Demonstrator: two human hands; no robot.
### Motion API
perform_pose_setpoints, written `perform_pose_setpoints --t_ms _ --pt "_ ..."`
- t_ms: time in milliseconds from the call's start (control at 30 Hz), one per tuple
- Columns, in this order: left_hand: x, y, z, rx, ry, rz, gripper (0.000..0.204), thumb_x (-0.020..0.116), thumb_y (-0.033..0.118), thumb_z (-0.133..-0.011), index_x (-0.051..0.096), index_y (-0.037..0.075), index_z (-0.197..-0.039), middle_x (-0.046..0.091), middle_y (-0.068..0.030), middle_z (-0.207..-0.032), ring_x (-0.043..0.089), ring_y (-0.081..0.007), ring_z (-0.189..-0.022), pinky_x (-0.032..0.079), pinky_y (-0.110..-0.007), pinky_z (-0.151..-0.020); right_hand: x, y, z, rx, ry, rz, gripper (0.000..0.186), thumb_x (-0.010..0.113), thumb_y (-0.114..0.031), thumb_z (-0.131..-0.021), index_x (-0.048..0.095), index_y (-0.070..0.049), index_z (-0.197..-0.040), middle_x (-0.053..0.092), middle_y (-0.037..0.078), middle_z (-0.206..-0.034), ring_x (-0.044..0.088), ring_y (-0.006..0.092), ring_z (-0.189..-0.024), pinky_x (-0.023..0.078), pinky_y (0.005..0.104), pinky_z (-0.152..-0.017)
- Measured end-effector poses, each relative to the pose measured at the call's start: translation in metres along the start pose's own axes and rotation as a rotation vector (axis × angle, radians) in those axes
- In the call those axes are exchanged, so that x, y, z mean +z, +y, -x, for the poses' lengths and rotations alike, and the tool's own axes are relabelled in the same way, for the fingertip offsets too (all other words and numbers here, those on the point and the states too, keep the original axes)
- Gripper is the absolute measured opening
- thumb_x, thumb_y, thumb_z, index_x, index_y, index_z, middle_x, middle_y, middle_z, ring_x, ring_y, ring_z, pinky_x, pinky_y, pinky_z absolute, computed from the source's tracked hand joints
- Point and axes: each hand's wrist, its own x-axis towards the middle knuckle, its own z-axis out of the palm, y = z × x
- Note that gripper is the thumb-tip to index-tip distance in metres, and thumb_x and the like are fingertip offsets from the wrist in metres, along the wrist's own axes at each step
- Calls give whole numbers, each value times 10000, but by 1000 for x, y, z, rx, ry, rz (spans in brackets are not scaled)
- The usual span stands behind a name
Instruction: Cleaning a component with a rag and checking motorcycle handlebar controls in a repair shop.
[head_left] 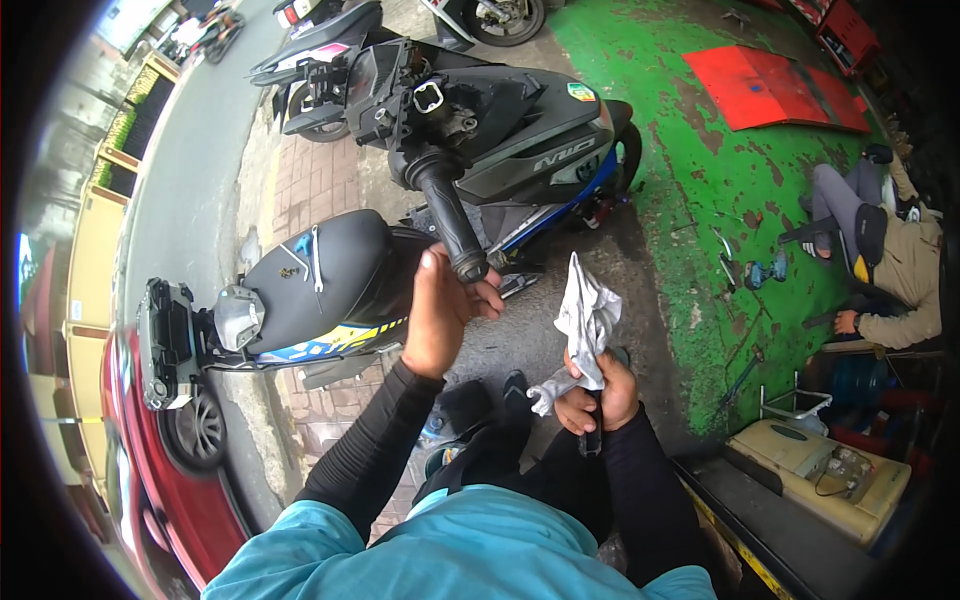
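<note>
My left hand [435, 315] is at the end of a black handlebar grip [445, 210], fingers curled behind it and thumb raised. The grip belongs to a black scooter [525, 120] with its handlebar cover off. My right hand [600, 400] holds a crumpled white rag [585, 315] together with a dark, narrow object [590, 440], mostly hidden by the fingers. On the black seat [340, 255] lie a wrench [316, 265], a blue-handled tool [302, 243] and some small parts [289, 272]. A removed clear-and-grey part [240, 315] rests at the seat's rear.
A co-worker [890, 270] sits on the green floor [690, 180] at right, near a drill [765, 270]. Red panels [760, 90] lie behind. More scooters [320, 25] stand at top. A red car [165, 480] is at left; a cream machine [810, 475] is at lower right.
</note>
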Motion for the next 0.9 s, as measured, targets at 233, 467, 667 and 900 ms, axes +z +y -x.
perform_pose_setpoints --t_ms 233,467,667,900 --pt "-9 -62 34 -258 -169 -219 466 694 222 -908 461 13 -1252 587 -73 -1130 573 -140 -1033 467 -315 -898 -42 47 -27 -73 483 614 382 485 -392 -1022 556 -24 -948 491 42 -588 475 123 -414 400 268 -407" --pt "-47 -127 22 -357 72 -473 218 586 135 -986 611 -37 -1118 642 -24 -932 524 -47 -841 450 -225 -742 -95 82 -39 50 688 803 344 490 -341 -1032 560 -31 -900 523 18 -573 497 92 -430 383 251 -406" --pt "-92 -162 12 -335 182 -736 268 544 170 -995 643 -57 -1099 678 -102 -947 588 -113 -866 474 -274 -784 -130 90 -36 206 720 777 419 457 -380 -1040 518 -20 -834 516 42 -581 498 101 -442 392 255 -406" --pt "-116 -184 5 -353 200 -836 375 531 210 -997 578 -92 -1214 668 -222 -1085 644 -244 -1009 485 -316 -868 -149 94 -33 302 669 899 348 493 -333 -1031 566 -19 -897 522 30 -548 489 93 -420 370 263 -411"
